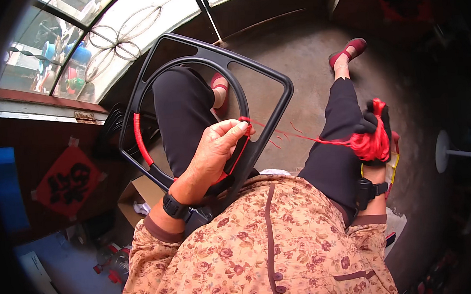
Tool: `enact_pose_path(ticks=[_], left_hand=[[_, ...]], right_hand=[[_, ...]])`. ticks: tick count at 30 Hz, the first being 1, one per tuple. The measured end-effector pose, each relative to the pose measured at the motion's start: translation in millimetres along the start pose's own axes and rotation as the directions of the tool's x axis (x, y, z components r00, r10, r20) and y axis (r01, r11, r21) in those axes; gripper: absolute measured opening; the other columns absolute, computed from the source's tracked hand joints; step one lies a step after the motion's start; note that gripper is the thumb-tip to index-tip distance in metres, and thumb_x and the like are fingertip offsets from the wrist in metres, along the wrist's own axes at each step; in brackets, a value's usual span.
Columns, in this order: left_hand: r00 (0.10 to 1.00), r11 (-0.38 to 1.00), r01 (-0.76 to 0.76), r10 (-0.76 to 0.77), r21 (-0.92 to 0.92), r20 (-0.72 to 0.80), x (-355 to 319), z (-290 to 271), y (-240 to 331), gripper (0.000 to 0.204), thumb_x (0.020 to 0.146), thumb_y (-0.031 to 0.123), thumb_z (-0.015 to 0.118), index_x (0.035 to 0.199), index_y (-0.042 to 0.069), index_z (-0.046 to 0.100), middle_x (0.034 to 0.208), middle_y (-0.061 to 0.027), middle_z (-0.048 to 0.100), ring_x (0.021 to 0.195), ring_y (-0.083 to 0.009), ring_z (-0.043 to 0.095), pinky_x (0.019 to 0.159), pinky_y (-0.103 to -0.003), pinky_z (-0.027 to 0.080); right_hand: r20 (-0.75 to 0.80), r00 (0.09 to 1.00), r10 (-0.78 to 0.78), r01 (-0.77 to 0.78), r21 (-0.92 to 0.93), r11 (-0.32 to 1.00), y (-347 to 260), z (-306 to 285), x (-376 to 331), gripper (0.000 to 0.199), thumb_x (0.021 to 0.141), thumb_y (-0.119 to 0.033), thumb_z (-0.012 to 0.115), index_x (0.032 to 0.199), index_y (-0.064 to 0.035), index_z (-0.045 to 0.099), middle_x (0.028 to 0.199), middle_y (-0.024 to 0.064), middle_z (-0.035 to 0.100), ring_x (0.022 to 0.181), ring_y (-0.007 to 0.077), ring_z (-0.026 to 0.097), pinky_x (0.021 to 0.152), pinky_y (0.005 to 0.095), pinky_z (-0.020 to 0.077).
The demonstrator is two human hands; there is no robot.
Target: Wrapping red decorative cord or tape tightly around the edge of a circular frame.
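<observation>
A black frame [241, 62] with a round ring [236, 85] inside it rests tilted over my left thigh. Red cord is wound tightly round the ring's left side [139, 136], and more of it shows near my fingers. My left hand [211, 151] is bare and pinches the red cord against the ring's right side. From there a strand [321, 140] runs across to my right hand [377, 125], which wears a black glove. Gathered in that hand is a loose bundle of red cord [369, 145], held out over my right knee. The gloved fingers are partly covered by the cord.
Windows [68, 55] curve along the upper left. An open cardboard box [144, 193] stands on the floor beside my left leg. A red diamond-shaped paper [69, 181] hangs on the left panel. At the right is a round white object on a stem [444, 151].
</observation>
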State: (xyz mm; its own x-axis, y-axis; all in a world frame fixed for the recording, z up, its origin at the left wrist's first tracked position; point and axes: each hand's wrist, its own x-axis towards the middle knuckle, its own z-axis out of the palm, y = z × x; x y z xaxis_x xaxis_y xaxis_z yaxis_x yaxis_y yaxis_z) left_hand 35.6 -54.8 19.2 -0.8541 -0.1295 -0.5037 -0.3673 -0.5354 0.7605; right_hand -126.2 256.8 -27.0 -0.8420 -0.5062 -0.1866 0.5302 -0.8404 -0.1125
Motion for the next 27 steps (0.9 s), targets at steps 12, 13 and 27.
enact_pose_path(ticks=[12,13,27], left_hand=[[0.999,0.992,0.017,-0.011,-0.128,0.042,23,-3,-19,0.009,0.092,0.013,0.062,0.096,0.005,0.061,0.081,0.0005,0.063,0.068,-0.0057,0.060,0.065,-0.021,0.054],[0.998,0.995,0.018,-0.012,-0.096,0.064,22,-1,-20,0.009,0.091,0.013,0.063,0.095,0.005,0.061,0.080,0.0009,0.063,0.066,-0.0052,0.059,0.063,-0.020,0.053],[0.972,0.987,0.148,-0.133,-0.062,0.194,15,8,-19,0.028,0.092,0.017,0.062,0.114,-0.001,0.060,0.107,-0.0062,0.065,0.098,-0.0119,0.061,0.087,-0.026,0.050]], right_hand=[[-0.313,0.916,-0.250,-0.051,-0.712,0.701,-83,-48,-46,0.034,0.094,-0.032,0.054,0.112,-0.0029,0.057,0.088,0.0046,0.057,0.078,0.0129,0.055,0.077,0.0253,0.0454],[-0.413,0.792,-0.450,-0.075,-0.797,0.599,-36,4,-17,0.028,0.097,-0.024,0.052,0.108,0.0007,0.059,0.078,0.0020,0.054,0.061,0.0132,0.054,0.065,0.0246,0.0459],[-0.022,0.906,0.423,-0.385,-0.460,0.800,176,19,74,0.033,0.097,-0.027,0.051,0.119,-0.0024,0.056,0.104,0.0041,0.063,0.094,0.0140,0.061,0.086,0.0267,0.0494]])
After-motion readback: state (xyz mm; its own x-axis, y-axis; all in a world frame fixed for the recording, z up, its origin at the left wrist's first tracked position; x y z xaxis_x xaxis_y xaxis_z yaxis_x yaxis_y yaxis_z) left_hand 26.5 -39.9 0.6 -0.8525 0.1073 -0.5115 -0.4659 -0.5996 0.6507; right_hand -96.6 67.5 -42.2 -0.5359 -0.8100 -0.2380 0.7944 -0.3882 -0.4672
